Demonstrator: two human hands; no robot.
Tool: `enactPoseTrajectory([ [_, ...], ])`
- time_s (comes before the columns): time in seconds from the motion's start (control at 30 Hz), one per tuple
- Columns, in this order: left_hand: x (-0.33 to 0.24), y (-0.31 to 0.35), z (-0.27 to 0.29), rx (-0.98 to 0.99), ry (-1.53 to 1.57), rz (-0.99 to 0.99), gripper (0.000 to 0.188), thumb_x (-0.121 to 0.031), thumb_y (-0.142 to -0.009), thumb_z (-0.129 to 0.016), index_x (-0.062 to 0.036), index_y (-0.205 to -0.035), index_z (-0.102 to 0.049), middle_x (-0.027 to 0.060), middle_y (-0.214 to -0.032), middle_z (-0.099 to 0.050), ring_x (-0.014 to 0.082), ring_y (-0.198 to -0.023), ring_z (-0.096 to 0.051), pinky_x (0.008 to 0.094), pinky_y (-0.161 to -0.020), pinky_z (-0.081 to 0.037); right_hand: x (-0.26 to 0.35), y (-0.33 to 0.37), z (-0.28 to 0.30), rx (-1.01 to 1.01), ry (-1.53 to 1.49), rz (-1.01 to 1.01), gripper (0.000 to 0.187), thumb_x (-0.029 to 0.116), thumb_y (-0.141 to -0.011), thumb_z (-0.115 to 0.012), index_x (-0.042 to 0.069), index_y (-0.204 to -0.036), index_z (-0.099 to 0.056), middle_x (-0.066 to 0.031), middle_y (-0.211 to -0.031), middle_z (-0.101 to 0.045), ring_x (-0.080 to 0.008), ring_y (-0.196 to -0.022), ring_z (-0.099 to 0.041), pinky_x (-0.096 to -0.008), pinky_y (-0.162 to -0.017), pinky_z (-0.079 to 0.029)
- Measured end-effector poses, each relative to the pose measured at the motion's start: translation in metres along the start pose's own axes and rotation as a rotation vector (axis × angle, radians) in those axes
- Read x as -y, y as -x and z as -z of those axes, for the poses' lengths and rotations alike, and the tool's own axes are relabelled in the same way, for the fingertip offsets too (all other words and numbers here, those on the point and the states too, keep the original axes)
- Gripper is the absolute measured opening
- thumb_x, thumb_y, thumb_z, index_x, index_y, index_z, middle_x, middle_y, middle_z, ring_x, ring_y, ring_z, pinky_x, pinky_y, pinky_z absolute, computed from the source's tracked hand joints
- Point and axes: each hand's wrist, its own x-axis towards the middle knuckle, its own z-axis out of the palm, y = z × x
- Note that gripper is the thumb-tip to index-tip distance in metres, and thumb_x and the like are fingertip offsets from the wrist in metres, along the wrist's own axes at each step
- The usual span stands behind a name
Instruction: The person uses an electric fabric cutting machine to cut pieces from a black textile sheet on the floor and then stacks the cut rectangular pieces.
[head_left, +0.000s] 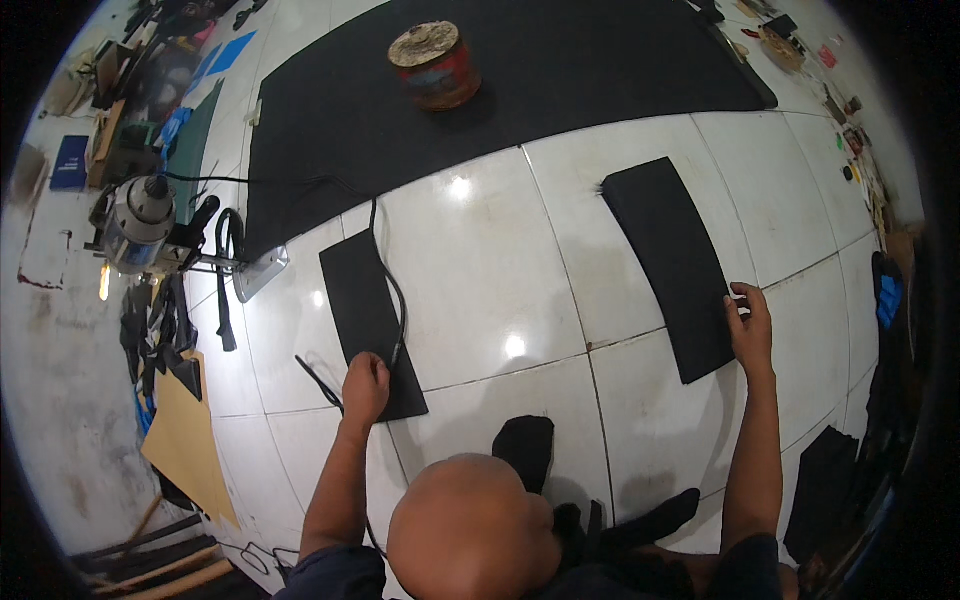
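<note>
One flat black rectangular panel (350, 300) lies at left on a glossy white tiled floor (490, 260), a thin black cord (402, 300) across it; the left hand (367, 386) is at its near end, fingers bunched together, whether gripping cannot be told. One larger black oblong pad (672, 270) lies at right, the right hand (750, 322) at its right edge, thumb and fingers apart. Beyond: one broad black sheet (600, 70) bearing one round red tin (436, 75).
</note>
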Motion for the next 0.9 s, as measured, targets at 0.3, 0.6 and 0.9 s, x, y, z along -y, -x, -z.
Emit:
enactPoseTrajectory([
  [0.3, -0.001, 0.003, 0.01, -0.021, -0.11, -0.151, 0.013, -0.014, -0.081, -0.063, -0.0016, -0.082, -0.06, 0.0194, -0.079, -0.063, 0.0388, -0.077, -0.063, 0.0462, -0.067, -0.049, -0.006, 0.014, -0.014, -0.02, 0.013, 0.148, 0.02, 0.015, -0.095, -0.057, 0.001, -0.109, -0.061, -0.0122, -0.102, -0.062, -0.023, -0.092, -0.062, -0.0324, -0.082, -0.049],
  [0.6, 0.105, -0.038, 0.064, -0.364, -0.537, 0.188, 0.036, -0.022, -0.087, -0.065, -0.0004, -0.114, -0.057, 0.0176, -0.109, -0.06, 0.0351, -0.095, -0.06, 0.0459, -0.082, -0.047, 0.005, 0.027, -0.025, -0.12, -0.078, 0.139, 0.015, 0.011, -0.093, -0.06, 0.002, -0.104, -0.064, -0.0106, -0.094, -0.064, -0.0201, -0.084, -0.062, -0.0303, -0.074, -0.049],
  [0.9, 0.087, -0.026, -0.022, -0.079, 0.454, 0.55, 0.056, -0.028, -0.076, -0.082, 0.009, -0.11, -0.056, 0.016, -0.092, -0.066, 0.0219, -0.082, -0.065, 0.0321, -0.071, -0.053, 0.089, 0.079, -0.096, 0.251, -0.188, 0.434, 0.016, 0.003, -0.083, -0.064, 0.003, -0.099, -0.064, -0.0105, -0.093, -0.065, -0.0211, -0.079, -0.066, -0.03, -0.066, -0.053],
])
